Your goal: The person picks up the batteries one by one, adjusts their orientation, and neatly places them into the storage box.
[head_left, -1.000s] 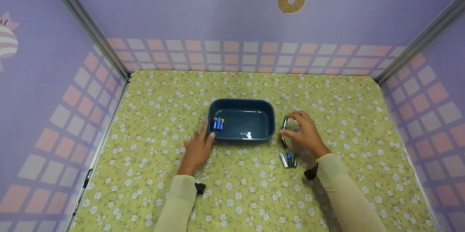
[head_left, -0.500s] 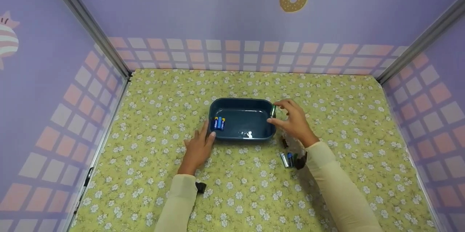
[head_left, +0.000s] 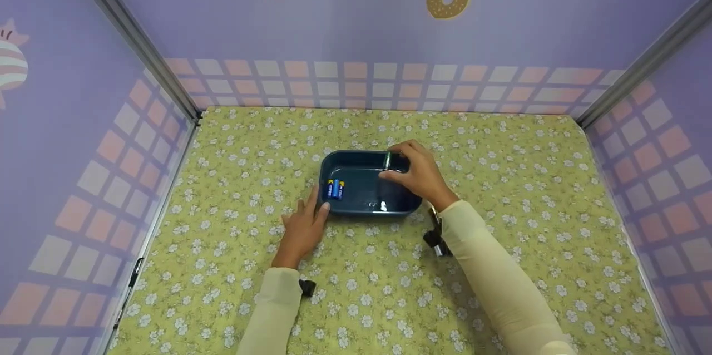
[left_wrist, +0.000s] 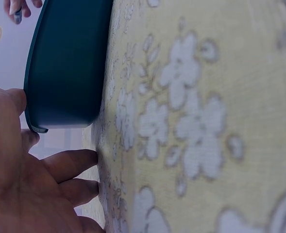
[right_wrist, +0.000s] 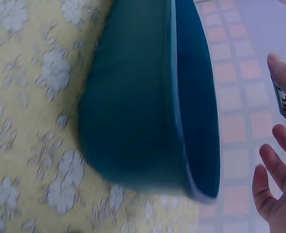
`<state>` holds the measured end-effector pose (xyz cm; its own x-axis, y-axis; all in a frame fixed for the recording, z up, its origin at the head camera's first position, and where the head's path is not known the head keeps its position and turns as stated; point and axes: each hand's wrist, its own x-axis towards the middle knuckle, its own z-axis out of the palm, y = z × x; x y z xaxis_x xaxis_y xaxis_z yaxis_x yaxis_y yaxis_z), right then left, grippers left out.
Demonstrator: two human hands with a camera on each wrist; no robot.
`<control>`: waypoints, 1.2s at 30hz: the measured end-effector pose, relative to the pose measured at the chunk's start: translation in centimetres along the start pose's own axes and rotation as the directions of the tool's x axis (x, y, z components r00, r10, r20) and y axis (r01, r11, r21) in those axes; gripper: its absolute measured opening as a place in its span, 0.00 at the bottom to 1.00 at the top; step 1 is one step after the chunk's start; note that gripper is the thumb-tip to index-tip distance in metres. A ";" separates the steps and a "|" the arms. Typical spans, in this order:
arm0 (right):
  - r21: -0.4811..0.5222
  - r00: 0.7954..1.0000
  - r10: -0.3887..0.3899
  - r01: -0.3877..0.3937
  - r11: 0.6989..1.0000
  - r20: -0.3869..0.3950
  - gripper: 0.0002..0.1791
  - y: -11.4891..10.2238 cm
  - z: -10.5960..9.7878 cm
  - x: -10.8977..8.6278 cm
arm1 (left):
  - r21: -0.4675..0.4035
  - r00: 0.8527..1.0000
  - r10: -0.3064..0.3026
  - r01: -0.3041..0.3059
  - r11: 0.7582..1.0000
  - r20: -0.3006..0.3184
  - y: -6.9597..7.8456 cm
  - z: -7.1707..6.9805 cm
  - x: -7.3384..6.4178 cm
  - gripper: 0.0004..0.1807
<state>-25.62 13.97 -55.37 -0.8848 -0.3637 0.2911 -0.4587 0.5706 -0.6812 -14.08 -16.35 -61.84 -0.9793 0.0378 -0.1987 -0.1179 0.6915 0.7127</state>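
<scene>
Right hand [head_left: 420, 173] pinches green battery [head_left: 387, 160], long axis forward; spread left hand [head_left: 303, 227] touches tub [head_left: 356, 212].

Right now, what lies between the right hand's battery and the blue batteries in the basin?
The head view shows only bare interior of the basin between the green battery and the blue batteries.

The left forearm [head_left: 269, 316], in a pale cream cloth sleeve, runs up from the bottom edge of the head view to the bare left hand [head_left: 303, 227] left of centre, its fingers extended and spread. The right forearm [head_left: 495, 277], sleeved alike, slants from lower right to the bare right hand [head_left: 420, 174], just right of centre, thumb and forefinger set in a pinch, the 3 other fingers [right_wrist: 276, 165] apart.
</scene>
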 end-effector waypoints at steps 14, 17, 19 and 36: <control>0.006 0.992 0.007 -0.008 1.000 0.126 0.37 -1.9 4.1 2.2 | 0.006 1.000 -0.023 0.023 1.000 -0.001 0.0 0.0 0.1 0.39; 0.009 0.989 0.004 -0.005 1.000 0.147 0.37 -1.9 5.1 2.3 | 0.012 1.000 -0.028 0.028 1.000 -0.002 0.1 0.0 0.1 0.39; 0.003 0.988 0.012 -0.013 1.000 0.154 0.36 -1.9 5.6 2.3 | 0.015 1.000 -0.028 0.028 0.999 -0.002 0.1 0.0 0.1 0.39; 0.010 0.973 0.043 -0.046 0.999 0.226 0.34 -1.7 8.9 2.6 | 0.023 1.000 0.022 -0.021 0.999 -0.017 -0.2 0.1 0.1 0.39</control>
<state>-26.46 5.49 -59.43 -0.8623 -0.4958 0.1028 -0.4166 0.5793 -0.7006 -14.20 -16.41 -62.02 -0.9843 0.0408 -0.1718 -0.0930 0.7072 0.7009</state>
